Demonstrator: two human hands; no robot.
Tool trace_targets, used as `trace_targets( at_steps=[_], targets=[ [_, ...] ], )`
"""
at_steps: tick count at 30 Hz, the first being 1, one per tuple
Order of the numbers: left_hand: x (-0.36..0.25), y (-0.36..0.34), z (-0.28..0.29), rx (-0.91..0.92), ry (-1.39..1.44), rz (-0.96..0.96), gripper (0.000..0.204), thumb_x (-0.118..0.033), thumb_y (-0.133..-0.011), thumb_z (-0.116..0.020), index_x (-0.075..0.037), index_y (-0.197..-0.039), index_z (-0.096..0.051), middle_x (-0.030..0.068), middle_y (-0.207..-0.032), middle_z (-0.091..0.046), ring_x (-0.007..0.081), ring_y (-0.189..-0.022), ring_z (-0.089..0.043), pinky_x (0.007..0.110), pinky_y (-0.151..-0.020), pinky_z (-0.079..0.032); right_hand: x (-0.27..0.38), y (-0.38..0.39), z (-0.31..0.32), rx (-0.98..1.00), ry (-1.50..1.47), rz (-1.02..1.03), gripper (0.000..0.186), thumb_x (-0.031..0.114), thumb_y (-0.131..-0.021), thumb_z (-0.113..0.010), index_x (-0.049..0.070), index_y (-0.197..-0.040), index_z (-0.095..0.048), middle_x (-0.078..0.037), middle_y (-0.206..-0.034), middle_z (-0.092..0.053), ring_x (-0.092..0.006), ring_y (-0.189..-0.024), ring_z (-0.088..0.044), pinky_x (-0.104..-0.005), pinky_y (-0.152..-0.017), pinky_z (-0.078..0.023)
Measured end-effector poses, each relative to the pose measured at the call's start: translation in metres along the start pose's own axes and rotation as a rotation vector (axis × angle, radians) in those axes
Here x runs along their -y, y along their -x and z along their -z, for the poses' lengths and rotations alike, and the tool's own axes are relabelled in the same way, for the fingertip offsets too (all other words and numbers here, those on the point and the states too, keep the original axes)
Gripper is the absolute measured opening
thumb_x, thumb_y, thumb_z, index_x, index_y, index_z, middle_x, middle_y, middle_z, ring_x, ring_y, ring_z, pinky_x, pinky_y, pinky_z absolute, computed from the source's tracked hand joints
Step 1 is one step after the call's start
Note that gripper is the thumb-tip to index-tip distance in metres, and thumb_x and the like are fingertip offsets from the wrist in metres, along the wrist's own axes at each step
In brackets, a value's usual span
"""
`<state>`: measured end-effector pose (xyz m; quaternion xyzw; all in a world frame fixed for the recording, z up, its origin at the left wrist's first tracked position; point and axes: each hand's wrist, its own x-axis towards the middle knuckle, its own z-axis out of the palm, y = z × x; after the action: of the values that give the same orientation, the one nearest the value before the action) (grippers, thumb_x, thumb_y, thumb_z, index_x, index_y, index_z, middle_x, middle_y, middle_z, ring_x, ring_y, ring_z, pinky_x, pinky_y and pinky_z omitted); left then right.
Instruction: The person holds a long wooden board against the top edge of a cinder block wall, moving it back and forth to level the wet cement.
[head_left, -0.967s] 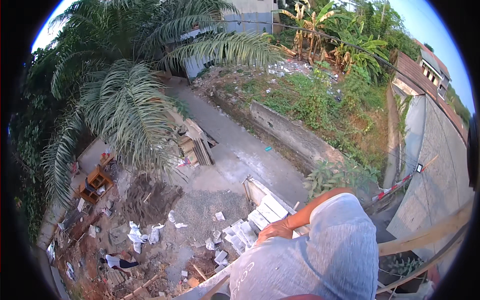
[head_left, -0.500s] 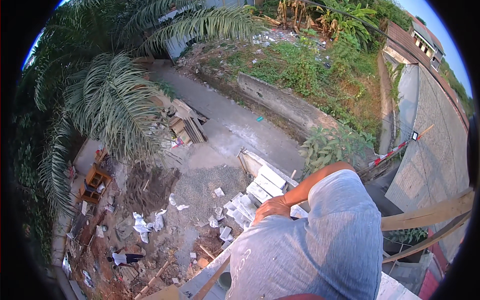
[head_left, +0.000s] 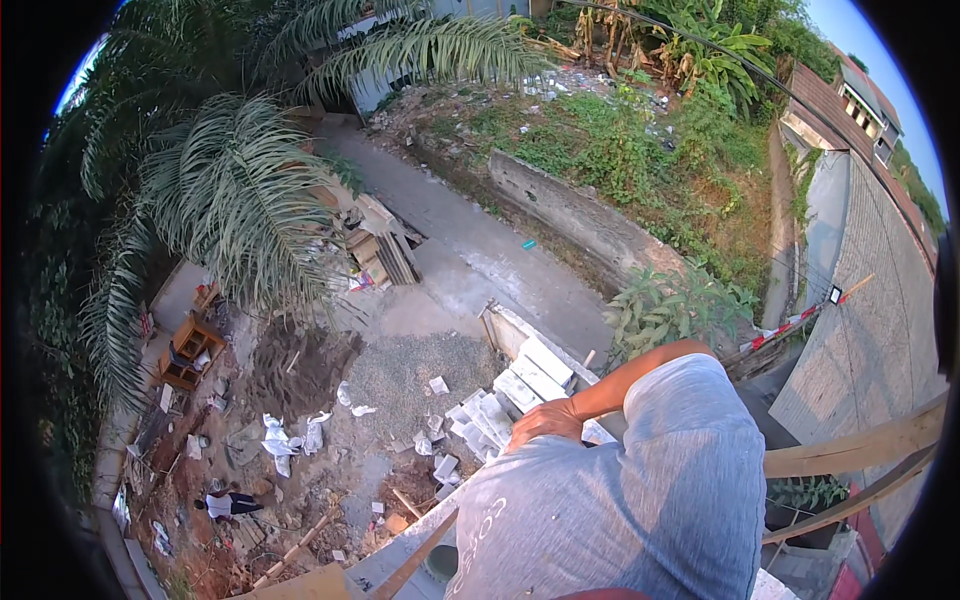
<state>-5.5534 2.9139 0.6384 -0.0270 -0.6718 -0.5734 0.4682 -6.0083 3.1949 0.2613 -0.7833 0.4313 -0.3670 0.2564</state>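
My right forearm reaches in from the right, bent at the elbow, beside my grey T-shirt (head_left: 610,510). The back of my right hand (head_left: 543,423) shows against the shirt's far edge, near a stack of white blocks (head_left: 530,375) on the wall below. Its fingers are curled together, their tips hidden, so what they grip is unclear. My left hand is out of view.
I overlook a drop. Wooden poles (head_left: 845,460) cross at right. Below are a worker (head_left: 225,504), white sacks (head_left: 280,440), gravel (head_left: 395,370), rubble and a wooden cabinet (head_left: 188,355). A concrete path (head_left: 440,230), palm fronds and a corrugated roof (head_left: 850,340) lie beyond.
The scene sits higher in the picture than a second ago, after rising and dropping back slightly. My right hand stays in much the same pose.
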Motion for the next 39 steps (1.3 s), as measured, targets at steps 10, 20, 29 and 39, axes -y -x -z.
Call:
trace_targets(
  at_steps=[10, 20, 29, 39],
  targets=[
    [-0.013, -0.014, -0.005, 0.101, -0.026, 0.249, 0.023, -0.026, -0.088, -0.05, -0.013, -0.074, -0.038, 0.0033, -0.067, -0.043, 0.0178, -0.058, -0.043, 0.035, -0.055, -0.043, 0.003, -0.001, 0.007, -0.037, -0.001, 0.049, 0.097, 0.055, -0.064, -0.076, 0.003, -0.137, -0.04, -0.02, -0.129, -0.053, -0.0395, -0.106, -0.057, -0.0461, -0.088, -0.046],
    [-0.003, -0.014, -0.016, 0.132, 0.083, 0.091, 0.016, -0.018, -0.09, -0.054, -0.01, -0.084, -0.041, 0.0086, -0.072, -0.045, 0.0227, -0.059, -0.046, 0.04, -0.051, -0.044, 0.004, 0.002, 0.009, 0.02, 0.02, -0.03, 0.096, 0.053, -0.064, -0.076, 0.005, -0.138, -0.039, -0.018, -0.129, -0.053, -0.0383, -0.109, -0.056, -0.045, -0.09, -0.046],
    [-0.005, -0.021, -0.015, 0.205, 0.164, 0.087, 0.017, -0.023, -0.09, -0.052, -0.011, -0.085, -0.04, 0.0083, -0.071, -0.043, 0.0235, -0.059, -0.045, 0.039, -0.049, -0.042, 0.006, 0.003, 0.012, 0.022, 0.018, -0.024, 0.101, 0.053, -0.058, -0.077, 0.004, -0.138, -0.039, -0.02, -0.131, -0.052, -0.0388, -0.111, -0.055, -0.0448, -0.091, -0.046],
    [0.004, -0.018, -0.039, 0.088, 0.118, -0.075, 0.018, -0.011, -0.094, -0.051, -0.009, -0.086, -0.036, 0.0068, -0.069, -0.041, 0.0203, -0.056, -0.048, 0.034, -0.048, -0.044, 0.012, 0.001, 0.018, 0.027, 0.019, -0.024, 0.092, 0.047, -0.064, -0.075, 0.005, -0.137, -0.04, -0.019, -0.13, -0.053, -0.0388, -0.11, -0.056, -0.0447, -0.091, -0.047]
  ],
)
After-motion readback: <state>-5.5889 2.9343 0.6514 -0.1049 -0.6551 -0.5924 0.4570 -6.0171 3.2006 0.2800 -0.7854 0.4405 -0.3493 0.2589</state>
